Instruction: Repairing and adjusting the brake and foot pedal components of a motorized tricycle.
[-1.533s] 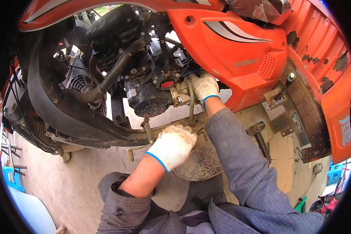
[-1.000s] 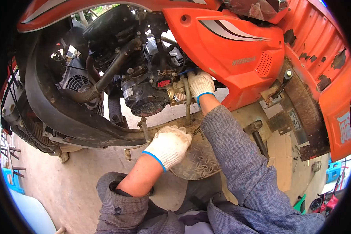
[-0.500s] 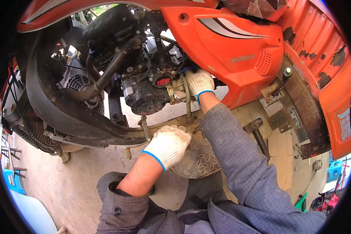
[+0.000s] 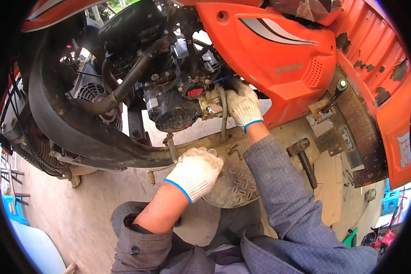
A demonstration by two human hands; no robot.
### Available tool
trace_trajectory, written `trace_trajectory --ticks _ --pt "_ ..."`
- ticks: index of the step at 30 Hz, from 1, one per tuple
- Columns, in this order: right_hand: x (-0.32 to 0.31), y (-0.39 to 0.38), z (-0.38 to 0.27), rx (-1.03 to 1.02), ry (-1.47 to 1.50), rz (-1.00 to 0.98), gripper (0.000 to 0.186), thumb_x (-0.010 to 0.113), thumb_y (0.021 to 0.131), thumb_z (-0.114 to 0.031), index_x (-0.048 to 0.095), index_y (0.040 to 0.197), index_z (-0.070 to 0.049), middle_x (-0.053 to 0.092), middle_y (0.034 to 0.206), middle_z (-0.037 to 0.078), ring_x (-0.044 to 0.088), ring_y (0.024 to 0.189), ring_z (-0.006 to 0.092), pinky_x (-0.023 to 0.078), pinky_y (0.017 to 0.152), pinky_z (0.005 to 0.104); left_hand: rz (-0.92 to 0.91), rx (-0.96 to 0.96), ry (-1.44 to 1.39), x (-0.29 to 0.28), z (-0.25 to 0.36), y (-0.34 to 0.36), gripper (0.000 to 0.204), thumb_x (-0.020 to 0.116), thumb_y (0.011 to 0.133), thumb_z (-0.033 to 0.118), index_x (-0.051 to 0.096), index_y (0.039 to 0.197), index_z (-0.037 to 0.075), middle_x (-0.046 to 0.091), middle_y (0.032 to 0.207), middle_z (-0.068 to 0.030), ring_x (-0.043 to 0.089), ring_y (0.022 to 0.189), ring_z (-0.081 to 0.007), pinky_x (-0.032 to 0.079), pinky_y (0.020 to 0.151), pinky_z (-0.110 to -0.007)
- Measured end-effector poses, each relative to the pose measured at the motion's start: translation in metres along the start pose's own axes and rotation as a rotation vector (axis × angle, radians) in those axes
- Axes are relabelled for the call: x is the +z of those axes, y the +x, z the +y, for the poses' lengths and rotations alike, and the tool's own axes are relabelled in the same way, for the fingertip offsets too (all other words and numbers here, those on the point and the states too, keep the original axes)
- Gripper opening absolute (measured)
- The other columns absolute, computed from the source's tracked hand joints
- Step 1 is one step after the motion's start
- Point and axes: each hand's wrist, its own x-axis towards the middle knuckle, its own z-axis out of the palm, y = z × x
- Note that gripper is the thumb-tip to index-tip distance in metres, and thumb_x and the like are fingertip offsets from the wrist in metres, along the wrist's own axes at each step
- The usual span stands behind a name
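My left hand (image 4: 198,171), in a white knit glove with a blue cuff, rests closed at the inner edge of the textured metal footboard (image 4: 237,185). Its fingers curl under, hiding whatever they may hold. A matching glove covers my right hand (image 4: 243,106), which reaches in beside the engine (image 4: 176,109), just right of an upright metal tube (image 4: 223,112). Its fingers are bent around a dark part below the orange side panel (image 4: 278,59); their tips are hidden. Several small bolts (image 4: 234,150) lie on the footboard between my forearms.
A hammer (image 4: 304,162) lies on the footboard's right side. A pedal lever (image 4: 170,147) stands out near my left hand. The black curved frame (image 4: 55,109) runs along the left, with a cooling fan (image 4: 93,93) behind it. Rusty bodywork (image 4: 365,150) juts out at the right.
My right hand has shifted slightly right and down beside the engine, its fingers more bent. The bolts on the footboard show more fully. My left hand stays about where it was.
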Motion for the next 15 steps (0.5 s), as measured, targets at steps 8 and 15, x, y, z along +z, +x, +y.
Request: trace_trajectory --ticks 8,15 --pt "-0.0040 -0.0002 -0.0073 0.149 -0.013 -0.043 0.033 0.056 0.093 -0.021 0.077 0.115 -0.008 0.074 0.118 0.029 0.070 0.110 0.0509 0.057 0.099 0.0572 -0.056 -0.001 -0.006 0.0036 0.0004 -0.0025 0.023 0.074 0.091 0.024 0.075 0.100 0.003 0.073 0.100 -0.0188 0.072 0.100 -0.0379 0.057 0.090 -0.048" --pt "-0.0055 -0.0034 -0.0098 0.011 -0.103 -0.125 0.035 0.060 0.095 -0.025 0.076 0.122 -0.009 0.075 0.118 0.025 0.070 0.113 0.0454 0.056 0.101 0.0508 -0.077 -0.016 0.002 0.0026 0.0018 -0.0059 0.029 0.076 0.092 0.031 0.075 0.101 0.003 0.074 0.103 -0.0202 0.072 0.102 -0.0381 0.057 0.091 -0.048"
